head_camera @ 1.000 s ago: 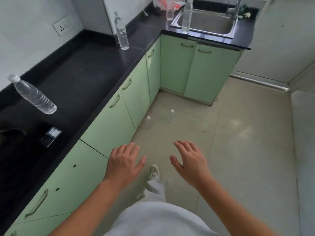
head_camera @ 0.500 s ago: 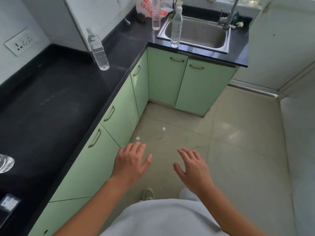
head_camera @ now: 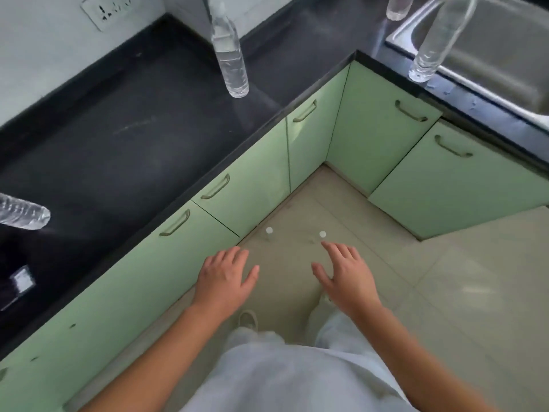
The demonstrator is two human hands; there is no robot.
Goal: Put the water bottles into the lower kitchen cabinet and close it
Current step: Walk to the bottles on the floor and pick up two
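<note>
Two clear water bottles stand on the floor by the green lower cabinets [head_camera: 243,185], seen from above by their white caps: one cap [head_camera: 269,230] on the left, one cap [head_camera: 322,234] on the right. My left hand [head_camera: 225,278] and my right hand [head_camera: 346,273] hover open above the floor just short of them, holding nothing. All cabinet doors are shut. More clear bottles stand on the black counter [head_camera: 118,144]: one [head_camera: 228,60] near the wall, one [head_camera: 436,40] at the sink's edge, one [head_camera: 398,5] further back, one [head_camera: 22,214] at the far left.
A steel sink [head_camera: 505,49] is set in the counter at the upper right. A small dark device [head_camera: 20,282] lies on the counter at the left. A wall socket [head_camera: 108,8] sits above the counter. My legs and shoes stand on the beige tiled floor [head_camera: 445,292].
My view has moved closer to the cabinet corner and tilted further down. Both hands have stretched forward toward the two bottles on the floor, still open.
</note>
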